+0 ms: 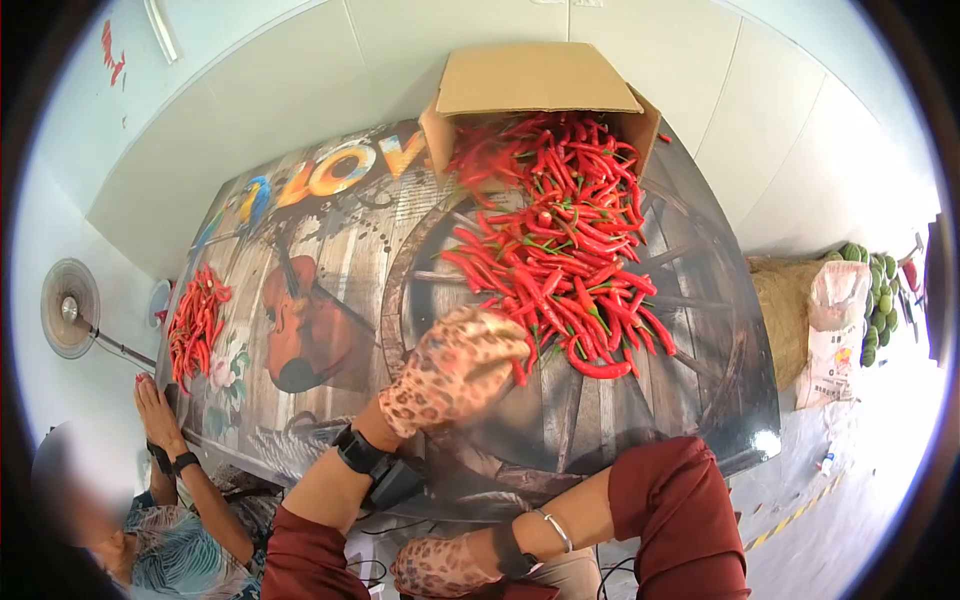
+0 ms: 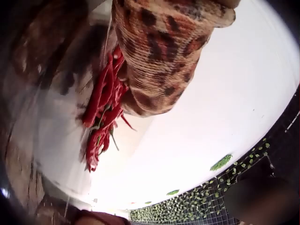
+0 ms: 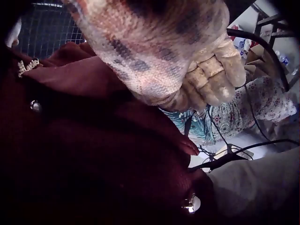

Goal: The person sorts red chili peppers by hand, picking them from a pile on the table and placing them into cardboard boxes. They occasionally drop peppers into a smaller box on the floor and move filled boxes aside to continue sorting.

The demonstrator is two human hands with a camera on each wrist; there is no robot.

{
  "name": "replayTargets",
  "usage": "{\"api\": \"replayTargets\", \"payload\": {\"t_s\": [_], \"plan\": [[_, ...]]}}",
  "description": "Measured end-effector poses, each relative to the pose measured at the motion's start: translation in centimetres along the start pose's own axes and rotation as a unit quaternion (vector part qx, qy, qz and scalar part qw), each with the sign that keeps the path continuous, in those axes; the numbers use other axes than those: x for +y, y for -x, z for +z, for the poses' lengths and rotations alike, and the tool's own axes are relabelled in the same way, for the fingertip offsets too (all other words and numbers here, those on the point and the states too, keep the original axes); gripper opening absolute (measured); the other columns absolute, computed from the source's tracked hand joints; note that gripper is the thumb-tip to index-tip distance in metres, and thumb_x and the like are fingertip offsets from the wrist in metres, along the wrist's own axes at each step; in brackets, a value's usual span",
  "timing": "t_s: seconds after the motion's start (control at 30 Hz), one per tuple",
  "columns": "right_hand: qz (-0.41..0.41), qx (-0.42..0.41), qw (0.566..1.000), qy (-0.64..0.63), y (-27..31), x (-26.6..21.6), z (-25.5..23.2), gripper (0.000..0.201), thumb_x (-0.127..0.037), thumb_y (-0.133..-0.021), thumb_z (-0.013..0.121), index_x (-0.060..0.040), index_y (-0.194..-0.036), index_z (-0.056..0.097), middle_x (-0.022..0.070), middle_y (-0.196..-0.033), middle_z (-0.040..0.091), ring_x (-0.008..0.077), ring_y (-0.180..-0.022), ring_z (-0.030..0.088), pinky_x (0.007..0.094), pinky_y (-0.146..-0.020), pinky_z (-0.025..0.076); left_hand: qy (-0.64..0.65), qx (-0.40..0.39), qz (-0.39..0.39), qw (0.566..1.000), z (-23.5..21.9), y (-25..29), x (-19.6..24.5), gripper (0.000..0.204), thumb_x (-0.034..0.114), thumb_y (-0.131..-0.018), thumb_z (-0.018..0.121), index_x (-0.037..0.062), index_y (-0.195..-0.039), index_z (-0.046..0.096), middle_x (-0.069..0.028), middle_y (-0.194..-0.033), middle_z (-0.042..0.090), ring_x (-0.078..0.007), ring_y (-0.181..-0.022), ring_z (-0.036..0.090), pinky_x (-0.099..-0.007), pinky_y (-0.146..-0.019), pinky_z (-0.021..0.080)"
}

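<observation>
In the head view my left hand (image 1: 458, 368), in a leopard-print glove, is at the near left edge of a heap of red chili peppers (image 1: 575, 250). Its fingers bend down, and one chili pepper (image 1: 520, 374) shows right below the fingertips; I cannot tell whether they grip it. In the left wrist view the gloved hand (image 2: 161, 56) hides part of the red chili peppers (image 2: 105, 103) beside it. My right hand (image 1: 440, 567), gloved alike, rests low in front of my body, below the table edge. Its fingers (image 3: 213, 77) hang loosely curled, with nothing seen in them.
An open cardboard box (image 1: 540, 80) lies on its side at the back, chili peppers spilling out onto the printed table (image 1: 350, 410). A smaller chili pile (image 1: 200, 325) lies at the left end, near another person's hand (image 1: 155, 410). Sacks (image 1: 835, 330) stand right; a fan (image 1: 70, 308) left.
</observation>
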State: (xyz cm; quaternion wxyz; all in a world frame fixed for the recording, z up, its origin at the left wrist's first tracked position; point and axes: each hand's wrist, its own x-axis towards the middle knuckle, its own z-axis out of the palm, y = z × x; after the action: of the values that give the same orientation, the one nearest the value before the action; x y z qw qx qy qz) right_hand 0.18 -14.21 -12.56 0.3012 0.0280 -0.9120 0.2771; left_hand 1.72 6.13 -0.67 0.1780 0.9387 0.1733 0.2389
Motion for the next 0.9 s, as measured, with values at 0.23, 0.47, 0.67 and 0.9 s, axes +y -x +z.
{"api": "replayTargets", "payload": {"t_s": [0.23,0.47,0.67,0.9], "plan": [[-0.010,0.032,0.999,0.007,0.9,0.2,-0.3,0.021,-0.018,-0.085,0.058,-0.0034,-0.096,0.067,0.0152,-0.090,0.066,0.0306,-0.082,0.063,0.0416,-0.076,0.051,-0.020,-0.013,0.007,1.000,0.1,-0.2,0.4,0.019,0.014,-0.078,0.063,0.0103,-0.096,0.067,-0.0059,-0.109,0.063,-0.0266,-0.106,0.057,-0.0406,-0.096,0.042],[0.037,-0.126,0.991,-0.004,-0.5,-1.2,-4.7,0.022,-0.022,-0.086,0.058,-0.0050,-0.096,0.068,0.0142,-0.090,0.066,0.0302,-0.083,0.064,0.0421,-0.077,0.051,-0.019,0.038,-0.035,0.998,0.7,0.2,-0.8,0.025,0.011,-0.075,0.065,0.0114,-0.100,0.066,-0.0071,-0.114,0.062,-0.0267,-0.111,0.055,-0.0405,-0.097,0.038],[0.062,-0.223,0.973,-0.011,-1.6,-1.6,-7.5,0.024,-0.025,-0.086,0.058,-0.0061,-0.097,0.069,0.0140,-0.090,0.067,0.0302,-0.084,0.064,0.0428,-0.078,0.051,-0.107,0.010,-0.045,0.993,0.5,-0.2,-0.4,0.049,0.007,-0.078,0.059,0.0137,-0.127,0.055,-0.0088,-0.128,0.054,-0.0263,-0.117,0.050,-0.0408,-0.098,0.036],[0.043,-0.158,0.987,-0.005,-0.1,-0.7,-4.6,0.028,-0.029,-0.087,0.058,-0.0061,-0.096,0.069,0.0150,-0.090,0.067,0.0311,-0.086,0.064,0.0439,-0.080,0.051,-0.146,-0.007,-0.068,0.987,0.4,0.0,-0.4,0.051,0.009,-0.081,0.053,0.0118,-0.132,0.049,-0.0116,-0.124,0.056,-0.0265,-0.113,0.052,-0.0419,-0.094,0.039]]}}
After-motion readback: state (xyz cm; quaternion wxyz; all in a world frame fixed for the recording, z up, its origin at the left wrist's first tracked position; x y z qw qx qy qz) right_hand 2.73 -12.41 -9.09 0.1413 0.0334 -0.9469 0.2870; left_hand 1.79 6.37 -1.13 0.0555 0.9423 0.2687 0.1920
